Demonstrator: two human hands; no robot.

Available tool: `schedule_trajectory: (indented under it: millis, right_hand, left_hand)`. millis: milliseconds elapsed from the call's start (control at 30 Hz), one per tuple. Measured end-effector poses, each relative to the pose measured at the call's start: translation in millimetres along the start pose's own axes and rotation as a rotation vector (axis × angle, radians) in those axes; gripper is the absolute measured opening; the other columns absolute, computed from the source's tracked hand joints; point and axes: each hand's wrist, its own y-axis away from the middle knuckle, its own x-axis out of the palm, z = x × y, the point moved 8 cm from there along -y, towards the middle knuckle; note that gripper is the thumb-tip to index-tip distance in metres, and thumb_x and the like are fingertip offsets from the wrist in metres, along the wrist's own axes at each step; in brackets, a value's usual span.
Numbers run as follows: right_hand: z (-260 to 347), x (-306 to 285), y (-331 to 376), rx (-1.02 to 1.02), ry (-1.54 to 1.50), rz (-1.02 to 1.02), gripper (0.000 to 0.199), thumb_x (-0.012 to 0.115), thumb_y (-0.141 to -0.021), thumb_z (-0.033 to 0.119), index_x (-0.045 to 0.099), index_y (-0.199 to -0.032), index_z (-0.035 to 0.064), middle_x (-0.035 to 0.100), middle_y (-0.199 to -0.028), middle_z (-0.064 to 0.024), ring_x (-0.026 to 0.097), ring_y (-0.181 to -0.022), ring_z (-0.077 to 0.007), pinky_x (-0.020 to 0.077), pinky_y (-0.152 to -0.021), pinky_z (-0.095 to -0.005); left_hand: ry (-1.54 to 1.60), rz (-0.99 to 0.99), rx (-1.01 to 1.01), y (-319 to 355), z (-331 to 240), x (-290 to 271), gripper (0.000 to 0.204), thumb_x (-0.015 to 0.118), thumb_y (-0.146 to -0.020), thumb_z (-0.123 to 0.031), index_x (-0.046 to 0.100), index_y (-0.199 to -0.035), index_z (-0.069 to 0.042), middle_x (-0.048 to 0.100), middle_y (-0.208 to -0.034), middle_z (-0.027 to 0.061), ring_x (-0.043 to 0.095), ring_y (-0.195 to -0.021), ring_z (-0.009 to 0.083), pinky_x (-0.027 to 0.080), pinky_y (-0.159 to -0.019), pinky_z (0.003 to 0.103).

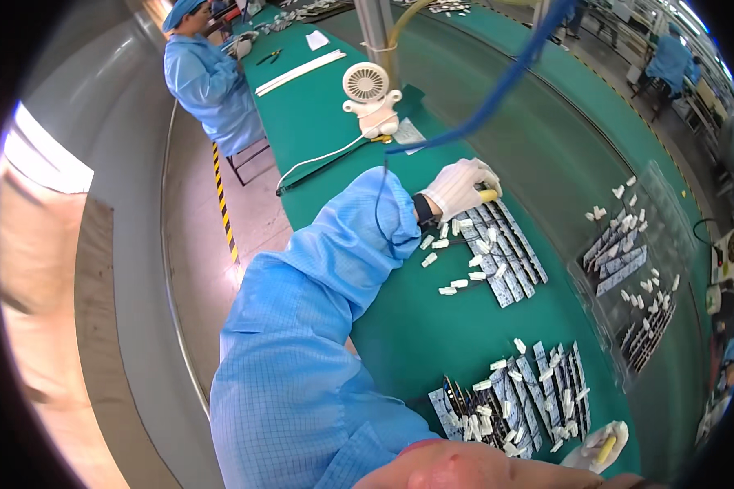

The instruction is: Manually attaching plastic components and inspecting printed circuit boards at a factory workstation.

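Observation:
My left hand (463, 189), in a white glove with a yellow fingertip cover, reaches to the far end of a fanned row of narrow circuit board strips (506, 257). Its fingers are curled and closed at the strip ends. White plug connectors (458, 284) on thin leads hang off these strips. At the lower right, my right hand (599, 448), gloved the same way, has bent fingers beside a nearer group of strips (530, 383) heaped with white connectors. What it may hold is hidden.
On the green table (408, 326) stand a small white fan (369, 98) with cables and, farther off, white bars (300, 72) and pliers (269, 57). A clear tray (620, 310) holds more strips at right. A blue hose (489, 106) hangs overhead. A person (208, 81) in blue sits far left.

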Motion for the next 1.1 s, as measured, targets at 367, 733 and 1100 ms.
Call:
schedule_trajectory:
  millis: [367,733,1100]
  right_hand:
    - [-20,1,-7,0.192,0.256,-0.28,0.016,0.05,-0.095,0.015,0.057,-0.104,0.0047,0.058,-0.087,-0.0074,0.052,-0.069,-0.0137,0.0423,-0.058,-0.0227]
    - [-1,4,-7,-0.165,0.832,-0.341,0.025,0.051,-0.09,0.014,0.065,-0.079,-0.0028,0.064,-0.077,-0.0142,0.06,-0.066,-0.0255,0.0494,-0.06,-0.0335]
    - [8,15,-6,-0.251,0.866,-0.287,0.02,0.058,-0.087,0.013,0.066,-0.081,-0.004,0.066,-0.08,-0.0154,0.063,-0.068,-0.026,0.0517,-0.062,-0.0326]
  left_hand:
    - [0.087,0.005,-0.076,2,10,2,0.012,0.066,-0.076,-0.021,0.071,-0.082,-0.014,0.066,-0.102,0.0061,0.059,-0.095,0.0264,0.048,-0.079,0.035]
    - [0.078,-0.026,-0.07,5,10,3,0.01,0.067,-0.075,-0.019,0.071,-0.084,-0.015,0.065,-0.104,0.0031,0.057,-0.096,0.0231,0.047,-0.082,0.033]
    - [0.069,-0.043,-0.048,-1,5,-1,0.012,0.065,-0.075,-0.023,0.072,-0.079,-0.014,0.067,-0.1,0.0049,0.059,-0.095,0.0264,0.048,-0.081,0.036]
